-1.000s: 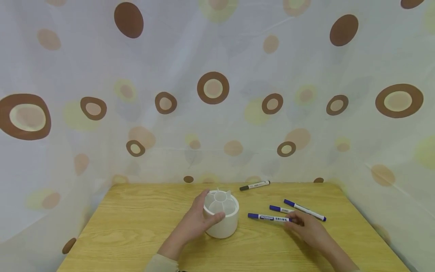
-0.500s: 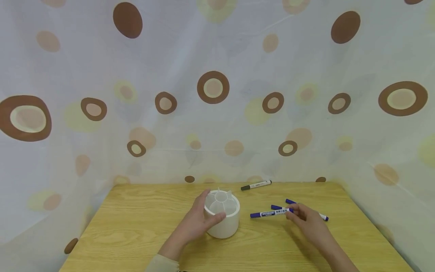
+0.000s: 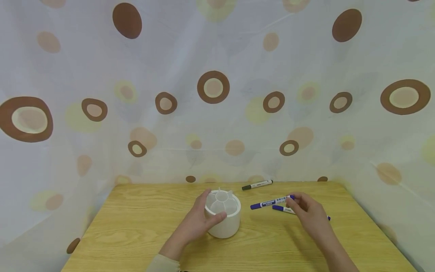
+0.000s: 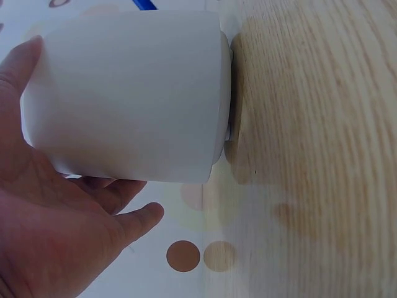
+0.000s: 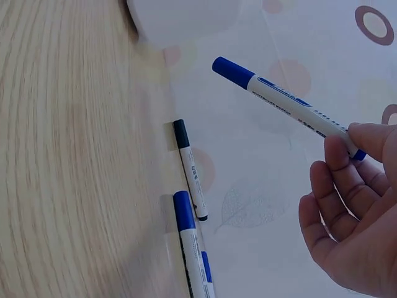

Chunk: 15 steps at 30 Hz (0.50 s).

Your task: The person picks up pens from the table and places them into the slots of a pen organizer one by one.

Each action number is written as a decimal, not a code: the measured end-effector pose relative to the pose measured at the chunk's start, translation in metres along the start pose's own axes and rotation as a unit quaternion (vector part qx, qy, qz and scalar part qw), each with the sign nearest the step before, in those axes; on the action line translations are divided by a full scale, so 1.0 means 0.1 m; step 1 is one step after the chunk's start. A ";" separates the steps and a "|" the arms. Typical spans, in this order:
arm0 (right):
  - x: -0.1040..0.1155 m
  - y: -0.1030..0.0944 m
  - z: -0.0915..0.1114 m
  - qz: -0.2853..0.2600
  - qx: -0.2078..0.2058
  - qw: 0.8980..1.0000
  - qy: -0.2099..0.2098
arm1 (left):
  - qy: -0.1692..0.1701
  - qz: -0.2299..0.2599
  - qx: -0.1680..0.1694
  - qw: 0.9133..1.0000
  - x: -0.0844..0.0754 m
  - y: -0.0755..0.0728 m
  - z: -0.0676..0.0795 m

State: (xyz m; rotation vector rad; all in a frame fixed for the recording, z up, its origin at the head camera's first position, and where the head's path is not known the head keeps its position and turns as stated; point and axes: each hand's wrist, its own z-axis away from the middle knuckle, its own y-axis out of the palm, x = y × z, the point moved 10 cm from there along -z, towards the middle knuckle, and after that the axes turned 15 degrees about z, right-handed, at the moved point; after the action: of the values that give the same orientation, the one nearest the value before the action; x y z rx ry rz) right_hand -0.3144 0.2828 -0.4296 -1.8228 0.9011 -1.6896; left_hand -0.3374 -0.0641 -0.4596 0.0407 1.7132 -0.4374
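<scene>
My left hand (image 3: 194, 223) grips a white round pen holder (image 3: 227, 225), its thumb on the near side of the rim. The holder stands upright on the table, its top split into compartments around a central ring. My right hand (image 3: 312, 217) pinches a blue-capped whiteboard marker (image 3: 270, 203) by its rear end. That marker hangs above the table, its cap pointing left toward the holder. Below it lies another blue-capped marker (image 3: 283, 209), partly covered by the right hand. In the right wrist view the held marker (image 5: 282, 99) is tilted, cap up and away from the fingers.
A black-capped marker (image 3: 257, 185) lies near the back edge of the wooden table (image 3: 142, 223). Behind the right hand, only the blue end of a further marker (image 3: 328, 218) shows. A white curtain (image 3: 217, 124) with brown and yellow circles encloses the table's back and sides.
My right hand has lifted the blue-capped marker off the table and moved it up and slightly back. My left hand keeps its hold on the pen holder. The view has shifted slightly.
</scene>
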 end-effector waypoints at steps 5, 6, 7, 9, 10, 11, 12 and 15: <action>0.13 -0.02 0.01 -0.024 -0.014 1.000 -0.007 | -0.003 0.001 0.000 1.000 0.01 0.00 0.00; 0.16 -0.03 0.01 -0.028 -0.017 0.999 -0.010 | -0.004 0.003 0.000 1.000 0.01 0.00 0.00; 0.19 -0.03 0.01 -0.032 -0.021 0.999 -0.012 | -0.005 0.004 0.000 1.000 0.01 0.00 0.00; 0.25 -0.05 0.01 -0.037 -0.030 0.999 -0.017 | -0.005 0.006 0.002 1.000 0.01 0.00 0.00; 0.27 -0.06 0.01 -0.041 -0.035 0.998 -0.019 | -0.004 0.007 0.002 1.000 0.00 0.00 0.00; 0.30 -0.06 0.01 -0.045 -0.041 0.998 -0.020 | -0.004 0.008 0.003 1.000 0.00 0.00 0.00; 0.32 -0.06 0.01 -0.050 -0.046 0.997 -0.022 | -0.004 0.009 0.004 1.000 0.00 0.01 0.00; 0.38 -0.06 0.02 -0.069 -0.057 0.996 -0.028 | -0.005 0.009 0.004 1.000 0.00 0.00 0.00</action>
State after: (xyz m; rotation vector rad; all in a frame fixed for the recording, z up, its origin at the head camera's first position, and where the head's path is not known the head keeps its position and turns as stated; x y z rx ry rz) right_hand -0.3110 0.2578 -0.4002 -2.0410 0.8812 -1.6899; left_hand -0.3371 -0.0637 -0.4597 0.0598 1.7008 -0.4302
